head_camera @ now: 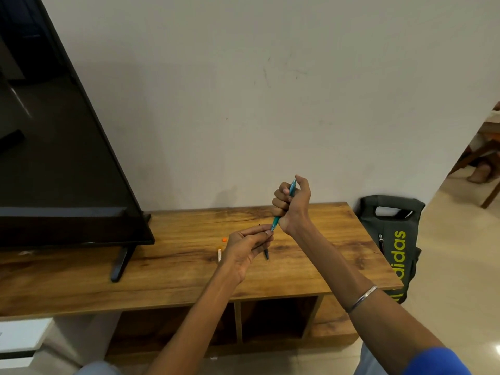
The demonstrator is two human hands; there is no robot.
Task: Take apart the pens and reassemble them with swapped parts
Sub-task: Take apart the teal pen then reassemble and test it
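Observation:
My right hand [293,205] is closed in a fist round a teal pen barrel [292,188], held upright and tilted above the wooden cabinet top [173,255]. The barrel's lower end [274,224] points down to my left hand [244,246], whose thumb and fingertips pinch a small dark part right at that end. A dark pen piece [266,254] lies on the wood just below my left hand. A small orange cap [224,239] and a white and orange piece [219,254] lie to the left of that hand.
A large black television [59,158] on a stand [120,263] fills the left of the cabinet. A dark backpack [392,239] with yellow lettering leans against the cabinet's right end. Open shelves [276,318] sit below. A white wall rises behind.

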